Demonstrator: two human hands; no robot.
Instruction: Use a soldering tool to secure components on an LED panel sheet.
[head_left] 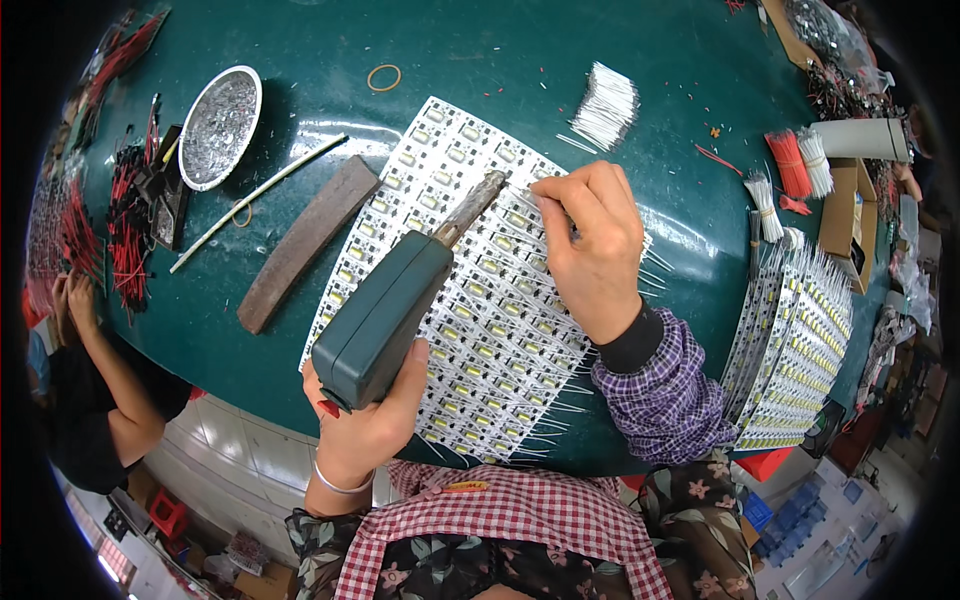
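My left hand (370, 430) is wrapped round the handle of a dark green soldering gun (385, 310). Its metal tip (485, 195) points up and away, over a large white sheet of LED circuit boards (437, 110). Close by the tip, my right hand (600, 235) pinches a thin white wire (521, 190) between thumb and forefinger. The wire's end reaches toward the board beside the tip; whether they touch I cannot tell. Many white wires (545, 408) stick out from the sheet's right and near edges. Beyond my right hand lies a pile of short white wires (607, 105).
To the left are a curved brown bar (310, 243), a pale rod (260, 202) and a white bowl (250, 82) of silvery bits. Stacked wired LED sheets (790, 350) stand at right, near red wire bundles (789, 165) and a cardboard box (848, 215). Another person's arm (115, 365) is at far left.
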